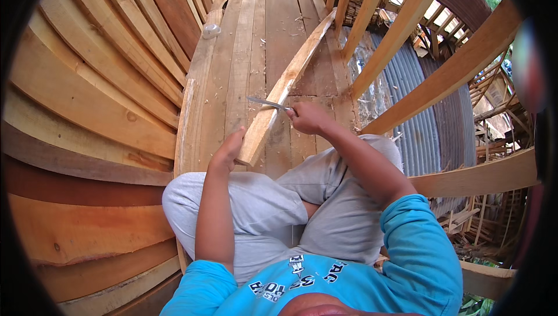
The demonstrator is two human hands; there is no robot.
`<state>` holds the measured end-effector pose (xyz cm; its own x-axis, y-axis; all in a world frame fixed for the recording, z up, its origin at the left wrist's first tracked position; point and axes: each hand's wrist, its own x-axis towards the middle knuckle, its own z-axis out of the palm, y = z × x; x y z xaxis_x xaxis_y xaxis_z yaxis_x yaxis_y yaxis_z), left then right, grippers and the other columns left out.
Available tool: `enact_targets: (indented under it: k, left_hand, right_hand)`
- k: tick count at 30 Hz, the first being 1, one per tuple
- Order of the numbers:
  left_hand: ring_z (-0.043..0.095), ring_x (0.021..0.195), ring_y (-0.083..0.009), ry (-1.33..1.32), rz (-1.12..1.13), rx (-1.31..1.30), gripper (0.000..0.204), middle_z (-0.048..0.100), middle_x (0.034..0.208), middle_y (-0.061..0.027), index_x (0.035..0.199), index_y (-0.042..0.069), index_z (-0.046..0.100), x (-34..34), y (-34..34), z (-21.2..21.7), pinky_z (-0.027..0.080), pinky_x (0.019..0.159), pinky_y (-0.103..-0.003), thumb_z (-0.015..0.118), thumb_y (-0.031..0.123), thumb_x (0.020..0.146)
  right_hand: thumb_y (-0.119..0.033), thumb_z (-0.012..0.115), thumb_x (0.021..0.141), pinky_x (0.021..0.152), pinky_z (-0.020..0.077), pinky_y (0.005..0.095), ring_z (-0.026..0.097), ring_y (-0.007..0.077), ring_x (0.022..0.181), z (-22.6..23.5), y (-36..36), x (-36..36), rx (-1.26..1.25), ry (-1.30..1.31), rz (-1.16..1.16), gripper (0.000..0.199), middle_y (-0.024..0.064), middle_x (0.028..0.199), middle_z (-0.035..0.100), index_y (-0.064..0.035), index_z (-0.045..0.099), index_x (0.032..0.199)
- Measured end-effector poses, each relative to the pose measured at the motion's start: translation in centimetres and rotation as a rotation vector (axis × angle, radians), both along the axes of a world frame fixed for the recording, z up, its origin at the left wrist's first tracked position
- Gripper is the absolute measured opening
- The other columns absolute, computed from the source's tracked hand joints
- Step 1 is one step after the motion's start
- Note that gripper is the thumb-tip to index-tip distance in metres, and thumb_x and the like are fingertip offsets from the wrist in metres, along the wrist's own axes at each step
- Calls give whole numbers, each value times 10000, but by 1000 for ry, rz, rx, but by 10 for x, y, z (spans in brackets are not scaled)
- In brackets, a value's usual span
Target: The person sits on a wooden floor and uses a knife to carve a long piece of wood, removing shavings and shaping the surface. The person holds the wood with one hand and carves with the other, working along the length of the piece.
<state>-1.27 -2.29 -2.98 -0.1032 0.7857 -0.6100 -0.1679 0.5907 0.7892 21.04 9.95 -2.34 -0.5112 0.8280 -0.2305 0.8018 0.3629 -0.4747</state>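
1. Where the person sits cross-legged on a plank floor (232, 72), a long pale wooden strip (285, 83) runs from centre frame toward the upper middle, its near end raised.
2. Left hand (228, 152): fingers closed around the strip's near end, steadying it from the left.
3. Right hand (308, 117): fist clenched on the handle of a knife (266, 103), blade lying across the strip and pointing left.
4. Surroundings: stacked curved boards (99, 83) at left; slanted timber rails (407, 31) and corrugated sheeting (418, 118) at right; shavings scattered on the floor.
5. Handling note: carving likely goes best with shallow strokes along the grain, blade away from the steadying fingers.
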Motion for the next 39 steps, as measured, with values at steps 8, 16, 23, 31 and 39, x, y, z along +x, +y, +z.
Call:
enact_targets:
  k: [8,16,23,31,39]
  left_hand:
    - [607,1129,-379,413,8,17,629,632,1164,-279,1244,-91,562,1,2,-35,461,956,-430,312,453,1049]
    - [594,1140,-433,511,-54,2,679,626,1139,-332,1161,-139,582,6,-3,-37,433,974,-444,271,455,1053]
    - [605,1106,-345,515,-176,-16,694,631,1138,-291,1191,-154,553,14,-1,-8,439,945,-419,251,457,1061]
    - [637,1014,-449,482,-81,-15,670,648,1023,-333,1073,-148,603,4,-2,-13,460,895,-470,274,436,1055]
    - [621,1045,-460,593,-135,56,689,635,1060,-352,1110,-141,601,9,-5,-11,457,926,-454,244,445,1054]
  right_hand:
    - [-374,390,977,741,502,545,647,449,778,-15,-29,-25,205,70,-49,539,279,811,662,20,680,749]
    - [-304,444,918,622,518,542,637,448,622,-30,-14,-27,456,105,-166,473,253,658,635,-7,661,620]
    - [-305,432,921,711,529,542,659,447,687,-37,35,-11,483,54,-273,482,278,721,647,4,672,640]
    - [-337,429,920,699,522,535,645,461,674,-9,-23,-40,326,35,-62,501,269,689,636,-5,672,635]
    - [-335,425,922,658,539,526,666,435,677,-30,42,-15,524,-5,-236,494,239,721,669,-12,679,649]
